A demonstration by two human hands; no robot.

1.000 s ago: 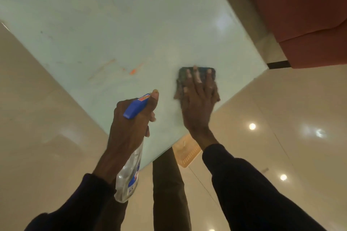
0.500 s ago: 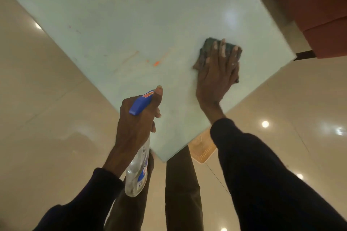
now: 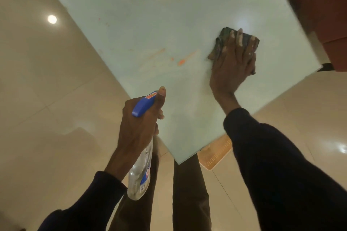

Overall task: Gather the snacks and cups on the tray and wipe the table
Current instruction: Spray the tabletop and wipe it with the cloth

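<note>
Cloth now farther up table

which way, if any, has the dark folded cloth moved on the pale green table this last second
Yes: the cloth slid away from the person, from level with the orange smear to beyond it.

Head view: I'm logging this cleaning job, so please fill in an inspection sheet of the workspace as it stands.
Surface: pale table with orange smears left of the cloth.
Job's things: dark cloth lying on the table; spray bottle held at the near edge; snacks and cups, nothing seen.
Clutter: nothing seen.
Hands: right hand presses flat on the cloth; left hand grips the spray bottle.
Cables: nothing seen.
Surroundings: glossy tiled floor; red-brown sofa at right; perforated orange item below the table corner, mostly hidden.
</note>
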